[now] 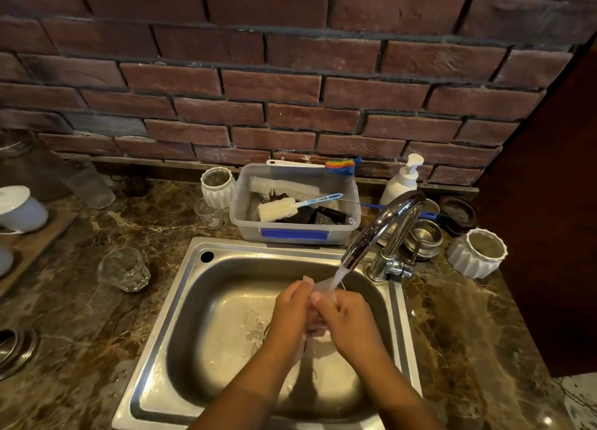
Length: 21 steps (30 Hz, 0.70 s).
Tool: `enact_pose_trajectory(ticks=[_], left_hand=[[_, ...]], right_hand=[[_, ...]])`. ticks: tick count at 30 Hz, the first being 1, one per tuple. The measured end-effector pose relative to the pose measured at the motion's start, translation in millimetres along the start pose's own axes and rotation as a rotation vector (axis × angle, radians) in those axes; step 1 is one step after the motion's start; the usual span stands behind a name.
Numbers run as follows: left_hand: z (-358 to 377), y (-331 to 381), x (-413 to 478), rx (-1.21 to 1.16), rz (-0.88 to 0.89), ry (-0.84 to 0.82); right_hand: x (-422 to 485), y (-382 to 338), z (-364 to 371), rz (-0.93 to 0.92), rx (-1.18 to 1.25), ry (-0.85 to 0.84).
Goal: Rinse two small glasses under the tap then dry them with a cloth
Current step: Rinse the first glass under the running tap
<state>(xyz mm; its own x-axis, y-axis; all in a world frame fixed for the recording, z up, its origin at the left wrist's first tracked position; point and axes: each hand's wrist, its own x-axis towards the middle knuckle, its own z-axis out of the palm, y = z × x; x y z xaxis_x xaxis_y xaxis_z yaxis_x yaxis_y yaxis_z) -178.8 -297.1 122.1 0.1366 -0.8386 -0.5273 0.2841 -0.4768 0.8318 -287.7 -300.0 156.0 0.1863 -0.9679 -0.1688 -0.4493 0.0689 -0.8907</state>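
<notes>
Evidently the rinsing step was in hand: both hands met over the sink (177,300) beneath the running tap (381,226), and the water stream (339,273) fell right onto them. The left hand (290,310) and the right hand (344,319) were pressed close, fingers curled round a small glass (319,287). Only a pale clear edge of it showed above the knuckles; the fingers hid the rest, so its tilt could not be told. A second, faceted glass (124,269) stood on the marble counter (80,332) left of the sink, well apart from the hands, and whether it had been rinsed could not be judged. Another little clear glass (208,214) stood near the plastic tub (248,226) of brushes. No cloth could be picked out anywhere. The next move would likely call for a firm hold on the wet, slippery glass while lifting it clear of the stream and setting it down, then a reach left for the faceted glass. A cloth would have to be found before drying.
</notes>
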Motion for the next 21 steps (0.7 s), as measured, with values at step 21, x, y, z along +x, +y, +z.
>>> enact_pose_trajectory(ticks=[21], left_hand=[[-17.7,18.1,10.0,-0.213,-0.445,-0.150]], right_hand=[[4.9,-2.2,-11.3,-0.157,-0.318,-0.243]])
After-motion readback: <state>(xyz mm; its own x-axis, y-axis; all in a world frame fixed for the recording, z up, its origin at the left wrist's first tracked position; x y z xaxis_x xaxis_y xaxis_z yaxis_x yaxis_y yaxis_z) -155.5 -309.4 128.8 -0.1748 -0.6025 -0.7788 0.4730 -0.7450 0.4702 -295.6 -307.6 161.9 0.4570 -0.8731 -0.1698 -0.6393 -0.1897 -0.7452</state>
